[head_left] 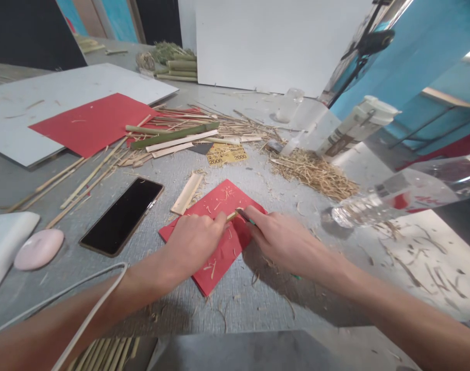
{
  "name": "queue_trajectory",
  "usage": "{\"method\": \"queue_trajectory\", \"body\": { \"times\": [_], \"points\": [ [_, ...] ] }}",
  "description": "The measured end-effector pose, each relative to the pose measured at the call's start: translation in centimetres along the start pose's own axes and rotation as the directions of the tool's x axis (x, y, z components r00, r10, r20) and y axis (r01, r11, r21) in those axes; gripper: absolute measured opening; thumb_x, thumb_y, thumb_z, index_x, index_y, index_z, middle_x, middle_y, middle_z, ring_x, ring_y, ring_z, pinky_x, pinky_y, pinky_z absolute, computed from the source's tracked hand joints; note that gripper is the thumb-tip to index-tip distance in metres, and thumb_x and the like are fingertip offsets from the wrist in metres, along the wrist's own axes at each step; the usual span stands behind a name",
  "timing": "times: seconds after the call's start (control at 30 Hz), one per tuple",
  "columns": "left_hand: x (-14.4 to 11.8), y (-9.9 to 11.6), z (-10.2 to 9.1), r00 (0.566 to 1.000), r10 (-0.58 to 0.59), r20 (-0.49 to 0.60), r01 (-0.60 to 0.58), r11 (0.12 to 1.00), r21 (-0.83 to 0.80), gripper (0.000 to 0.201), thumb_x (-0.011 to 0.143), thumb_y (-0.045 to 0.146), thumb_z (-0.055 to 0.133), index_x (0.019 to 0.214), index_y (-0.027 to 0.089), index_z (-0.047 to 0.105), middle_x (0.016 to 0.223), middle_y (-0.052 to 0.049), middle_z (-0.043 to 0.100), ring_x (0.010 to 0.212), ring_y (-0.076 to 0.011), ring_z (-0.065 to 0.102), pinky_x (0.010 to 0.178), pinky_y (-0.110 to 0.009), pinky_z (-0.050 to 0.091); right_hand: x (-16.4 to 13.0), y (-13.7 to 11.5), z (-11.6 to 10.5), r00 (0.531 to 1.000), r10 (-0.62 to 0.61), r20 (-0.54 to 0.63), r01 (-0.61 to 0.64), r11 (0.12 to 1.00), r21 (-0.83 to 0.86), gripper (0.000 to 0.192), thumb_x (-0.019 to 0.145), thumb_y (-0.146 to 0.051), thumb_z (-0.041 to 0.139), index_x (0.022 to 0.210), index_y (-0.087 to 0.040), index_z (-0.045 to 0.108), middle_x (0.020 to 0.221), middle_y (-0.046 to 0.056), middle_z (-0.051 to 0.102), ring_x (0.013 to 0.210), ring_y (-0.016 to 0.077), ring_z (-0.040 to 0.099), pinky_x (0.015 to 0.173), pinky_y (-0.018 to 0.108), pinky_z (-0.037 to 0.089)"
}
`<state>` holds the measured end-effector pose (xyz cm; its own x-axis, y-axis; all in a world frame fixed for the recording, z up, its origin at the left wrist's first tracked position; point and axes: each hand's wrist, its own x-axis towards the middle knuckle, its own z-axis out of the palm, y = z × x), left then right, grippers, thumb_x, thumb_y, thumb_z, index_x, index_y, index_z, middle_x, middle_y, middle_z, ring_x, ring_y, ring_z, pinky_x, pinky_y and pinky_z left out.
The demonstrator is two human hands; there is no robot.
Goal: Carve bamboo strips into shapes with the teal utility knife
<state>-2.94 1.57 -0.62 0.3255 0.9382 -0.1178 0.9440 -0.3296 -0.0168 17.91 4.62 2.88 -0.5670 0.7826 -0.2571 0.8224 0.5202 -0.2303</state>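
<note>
The left hand (194,238) pinches a bamboo strip (232,215) on the red card (219,242). The right hand's (281,239) grip is pressed around a knife (243,214) touching it

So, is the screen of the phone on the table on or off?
Off, as far as it shows. The phone lies flat, face up, left of the left hand, and its screen is uniformly black, with no image or light.

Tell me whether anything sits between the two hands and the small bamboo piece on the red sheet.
Nothing visible does. The left hand already pinches the bamboo piece on the red sheet, and the right hand brings a thin tool against its end. Only loose shavings lie around them.
</note>
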Motion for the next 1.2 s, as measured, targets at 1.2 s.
{"method": "queue_trajectory", "body": {
  "times": [1.2],
  "points": [
    [0.0,0.1,1.0,0.999,-0.022,-0.029,0.022,1.000,-0.001,0.037,0.114,0.039,0.044,0.119,0.016,0.073,0.071,-0.014,0.077,0.069,-0.0367,0.080,0.054,-0.035,0.049,-0.3,-0.7,0.0,1.000,0.018,0.005,-0.017,0.988,-0.154,0.029,0.101,-0.016,0.038,0.122,-0.018,0.059,0.073,0.005,0.066,0.053,0.0169,0.044,0.056,0.035,0.014]
  ]
}}
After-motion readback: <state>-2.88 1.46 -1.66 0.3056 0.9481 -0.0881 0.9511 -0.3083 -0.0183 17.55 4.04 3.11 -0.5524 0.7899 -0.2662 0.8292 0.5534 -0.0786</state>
